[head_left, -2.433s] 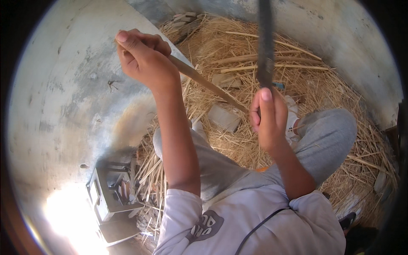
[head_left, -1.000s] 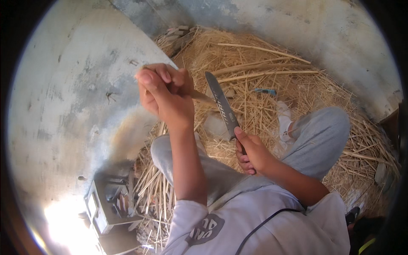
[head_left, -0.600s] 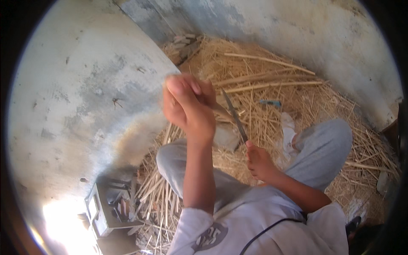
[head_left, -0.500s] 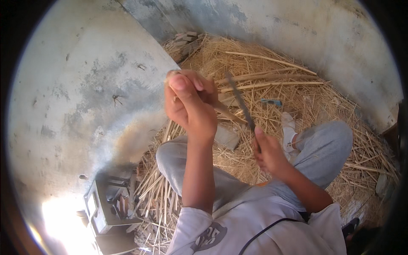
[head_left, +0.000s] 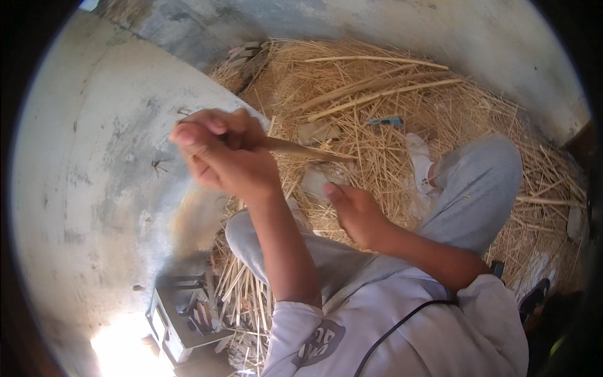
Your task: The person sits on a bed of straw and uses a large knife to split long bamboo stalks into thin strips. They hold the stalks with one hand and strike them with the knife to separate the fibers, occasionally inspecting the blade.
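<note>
My left hand (head_left: 226, 151) is raised at the left, its fingers wrapped round a pale brown wooden stick (head_left: 301, 150). The stick runs out to the right from my fist and narrows toward its far end. Below and right of the stick is my right hand (head_left: 361, 217), closed with the thumb pointing up and left. It grips the knife, whose blade is hardly visible from this angle; only a small dark bit shows by the thumb. My right hand and the stick look apart.
Straw and split stalks (head_left: 377, 94) cover the floor, with longer sticks (head_left: 383, 97) at the back. A flat stone (head_left: 320, 182) lies below the stick, and a small blue object (head_left: 385, 120) beyond. An open grey box (head_left: 182, 320) stands lower left, by the stained wall (head_left: 107, 157).
My left hand has moved left with the stick, which now lies more level. My right hand has shifted left, and the knife blade that showed clearly is now almost out of sight.
</note>
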The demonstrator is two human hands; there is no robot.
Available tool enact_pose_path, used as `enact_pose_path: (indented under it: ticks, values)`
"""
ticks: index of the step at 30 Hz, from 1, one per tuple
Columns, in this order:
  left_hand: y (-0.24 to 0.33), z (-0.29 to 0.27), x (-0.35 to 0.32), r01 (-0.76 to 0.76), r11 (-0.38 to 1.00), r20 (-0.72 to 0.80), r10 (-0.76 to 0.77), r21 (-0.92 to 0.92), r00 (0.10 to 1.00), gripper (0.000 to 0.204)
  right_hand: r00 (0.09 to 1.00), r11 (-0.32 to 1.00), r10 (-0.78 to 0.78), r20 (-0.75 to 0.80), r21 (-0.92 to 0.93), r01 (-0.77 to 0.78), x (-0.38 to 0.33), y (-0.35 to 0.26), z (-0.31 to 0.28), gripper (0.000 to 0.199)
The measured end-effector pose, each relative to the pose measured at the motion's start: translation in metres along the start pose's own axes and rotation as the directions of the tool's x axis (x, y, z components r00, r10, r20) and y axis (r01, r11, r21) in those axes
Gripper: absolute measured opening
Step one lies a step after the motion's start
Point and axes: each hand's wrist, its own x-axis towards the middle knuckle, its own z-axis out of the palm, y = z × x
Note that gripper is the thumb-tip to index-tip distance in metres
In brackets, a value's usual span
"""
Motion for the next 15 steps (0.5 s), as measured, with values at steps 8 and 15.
enact_pose_path:
  ticks: [8, 15]
  values:
    - [0.006, -0.011, 0.009, -0.012, 1.0, 0.017, 0.012, 0.009, 1.0, 0.047, 0.996, 0.975, 0.002, -0.091, -0.223, -0.023, 0.076, 0.147, -0.032, 0.06]
    - [0.003, -0.025, 0.025, -0.031, 0.997, -0.068, 0.036, 0.072, 0.997, 0.046, 0.984, 1.0, -0.015, -0.175, -0.016, 0.012, 0.098, 0.156, 0.004, 0.062]
